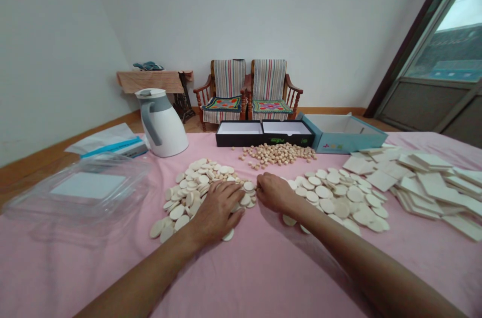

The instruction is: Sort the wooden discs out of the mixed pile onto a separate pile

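The pink cloth [233, 278] lies bare between the person's forearms, and a blue box [331, 142] stands near its far edge. The right disc pile [339, 202] spreads past the right wrist; the left disc pile [192, 187] lies partly under the left hand [218, 207], palm down, fingers loosely spread and touching discs. The right hand [274, 191] curls its fingers narrowly at that pile's right edge; whether they pinch anything cannot be told. Small wooden balls [280, 153] lie beyond.
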{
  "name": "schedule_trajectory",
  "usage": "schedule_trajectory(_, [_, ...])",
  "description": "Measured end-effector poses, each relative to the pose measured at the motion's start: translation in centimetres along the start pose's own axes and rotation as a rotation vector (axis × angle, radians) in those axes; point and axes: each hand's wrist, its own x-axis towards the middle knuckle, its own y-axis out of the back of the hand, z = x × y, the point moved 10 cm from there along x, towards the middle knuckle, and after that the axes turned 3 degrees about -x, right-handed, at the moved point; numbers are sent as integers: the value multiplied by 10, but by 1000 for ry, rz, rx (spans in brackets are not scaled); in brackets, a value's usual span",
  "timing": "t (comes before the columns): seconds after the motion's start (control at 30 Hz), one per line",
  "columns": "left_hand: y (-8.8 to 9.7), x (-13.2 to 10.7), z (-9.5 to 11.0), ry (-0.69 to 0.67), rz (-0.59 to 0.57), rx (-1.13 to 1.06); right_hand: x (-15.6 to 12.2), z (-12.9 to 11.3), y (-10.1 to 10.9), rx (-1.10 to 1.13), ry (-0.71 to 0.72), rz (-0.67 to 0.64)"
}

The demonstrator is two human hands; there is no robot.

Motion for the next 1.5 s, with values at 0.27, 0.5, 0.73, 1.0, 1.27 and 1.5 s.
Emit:
schedule_trajectory(0.27, [0,-2,-2,1,14,-19,27,96,33,75,-238,118])
schedule_trajectory(0.5, [2,-2,-1,6,23,-26,43,148,58,78,-401,292])
schedule_trajectory(0.73, [3,-2,0,-5,31,-31,32,29,20,308,100,37])
schedule_trajectory(1.0, [2,-3,-1,-3,25,-25,26,9,-4,203,63,-12])
schedule_trajectory(1.27, [2,-3,-1,-5,27,-36,52,75,28,93,-220,140])
schedule_trajectory(1.5, [6,-2,3,-17,47,-54,50,8,17,324,209,107])
